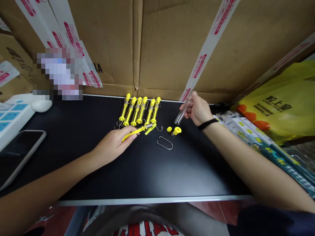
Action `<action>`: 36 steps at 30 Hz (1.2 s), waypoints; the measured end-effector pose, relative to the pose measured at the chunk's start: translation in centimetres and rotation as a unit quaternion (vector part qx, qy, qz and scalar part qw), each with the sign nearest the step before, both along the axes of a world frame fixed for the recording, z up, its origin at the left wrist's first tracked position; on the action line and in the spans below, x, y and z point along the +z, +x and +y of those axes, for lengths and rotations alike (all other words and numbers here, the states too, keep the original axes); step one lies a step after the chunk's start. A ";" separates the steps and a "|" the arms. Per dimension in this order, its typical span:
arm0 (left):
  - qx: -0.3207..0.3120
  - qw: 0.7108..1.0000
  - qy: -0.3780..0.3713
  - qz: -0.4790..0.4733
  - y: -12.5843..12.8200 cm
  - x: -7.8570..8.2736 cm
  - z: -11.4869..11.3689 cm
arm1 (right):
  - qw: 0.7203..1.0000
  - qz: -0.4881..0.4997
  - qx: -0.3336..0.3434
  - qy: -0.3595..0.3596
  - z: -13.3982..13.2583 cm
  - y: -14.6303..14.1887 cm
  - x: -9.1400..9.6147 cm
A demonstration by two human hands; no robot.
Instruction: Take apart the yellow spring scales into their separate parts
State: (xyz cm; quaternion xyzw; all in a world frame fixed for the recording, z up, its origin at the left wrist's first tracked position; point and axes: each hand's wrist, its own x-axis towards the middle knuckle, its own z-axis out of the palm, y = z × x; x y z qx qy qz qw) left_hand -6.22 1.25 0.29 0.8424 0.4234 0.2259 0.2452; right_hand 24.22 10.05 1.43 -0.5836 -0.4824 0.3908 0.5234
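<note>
Yellow rod (139,130): gripping palm-down in left hand (119,140), left of wire loop (172,146); pinching tilted clear tube (182,113) beyond loop in right hand (199,109).

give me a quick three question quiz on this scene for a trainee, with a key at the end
1. Multiple choice: what does the right hand hold?
a) a yellow plastic bag
b) a clear cylindrical tube
c) a flat black phone

2. True or false: the left hand holds a slim yellow plastic rod, while a U-shaped silver metal wire lies loose on the black tabletop.

3. Count: how many slim yellow-and-silver rod-shaped pieces are lined up before the brown cardboard?

Key: 1 b; 2 true; 3 six.
</note>
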 end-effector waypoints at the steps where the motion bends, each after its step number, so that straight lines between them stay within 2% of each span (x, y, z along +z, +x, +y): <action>1: 0.002 1.000 0.002 -0.002 0.0 0.0 0.0 | 0.997 -0.062 0.005 -0.042 0.9 0.0 -0.3; 4: 0.007 1.000 0.005 -0.005 -0.1 0.0 0.2 | 0.988 -0.121 0.036 -0.087 2.9 -0.2 -1.2; 7: 0.007 1.000 0.005 -0.003 -0.1 -0.1 0.3 | 0.978 -0.172 0.061 -0.099 3.9 -0.6 -1.8; 12: 0.003 1.000 0.004 0.000 -0.2 -0.2 0.3 | 0.959 -0.257 0.084 -0.086 4.5 -0.9 -2.2; 19: 0.002 1.000 0.008 0.004 -0.2 -0.1 0.3 | 0.935 -0.345 0.066 -0.053 4.7 -1.3 -2.6; 36: -0.003 1.000 0.022 0.003 -0.1 -0.1 0.3 | 0.939 -0.328 0.100 -0.006 3.0 -0.8 -2.7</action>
